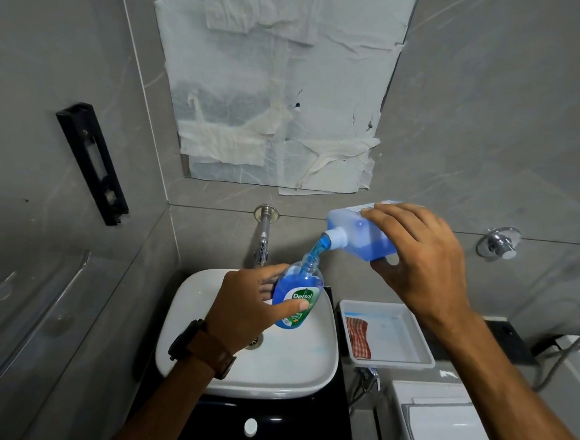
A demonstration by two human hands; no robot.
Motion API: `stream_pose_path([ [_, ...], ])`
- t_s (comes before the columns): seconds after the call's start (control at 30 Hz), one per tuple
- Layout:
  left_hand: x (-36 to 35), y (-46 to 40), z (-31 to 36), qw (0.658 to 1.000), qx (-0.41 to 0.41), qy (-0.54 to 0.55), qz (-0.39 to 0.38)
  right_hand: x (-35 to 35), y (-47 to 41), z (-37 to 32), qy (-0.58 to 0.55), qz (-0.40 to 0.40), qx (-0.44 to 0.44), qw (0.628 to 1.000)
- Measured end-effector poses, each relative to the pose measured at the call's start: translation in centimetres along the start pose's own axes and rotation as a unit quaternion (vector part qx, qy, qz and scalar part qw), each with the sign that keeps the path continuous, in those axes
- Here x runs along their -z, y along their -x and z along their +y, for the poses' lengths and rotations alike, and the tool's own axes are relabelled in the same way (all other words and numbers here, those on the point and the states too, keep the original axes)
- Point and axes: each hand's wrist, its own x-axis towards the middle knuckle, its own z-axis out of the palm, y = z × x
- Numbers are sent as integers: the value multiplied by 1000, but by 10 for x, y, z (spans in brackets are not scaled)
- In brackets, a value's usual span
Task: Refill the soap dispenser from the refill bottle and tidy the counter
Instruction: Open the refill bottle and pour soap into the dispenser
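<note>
At centre frame the left hand [246,302] grips a clear oval soap dispenser [298,294] over the glossy white basin [306,365]; the right hand [419,260] clasps a tilted boxy refill bottle [353,233], blue soap streaming down.

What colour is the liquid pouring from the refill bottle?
Blue, in the head view: the stream runs from the refill bottle into the dispenser.
</note>
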Motion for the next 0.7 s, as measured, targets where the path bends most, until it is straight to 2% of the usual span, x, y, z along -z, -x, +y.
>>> stream_pose_path([
  [0.7,-1,-1,0,1000,1,1,5,-2,-1,2,0,3,-2,1000],
])
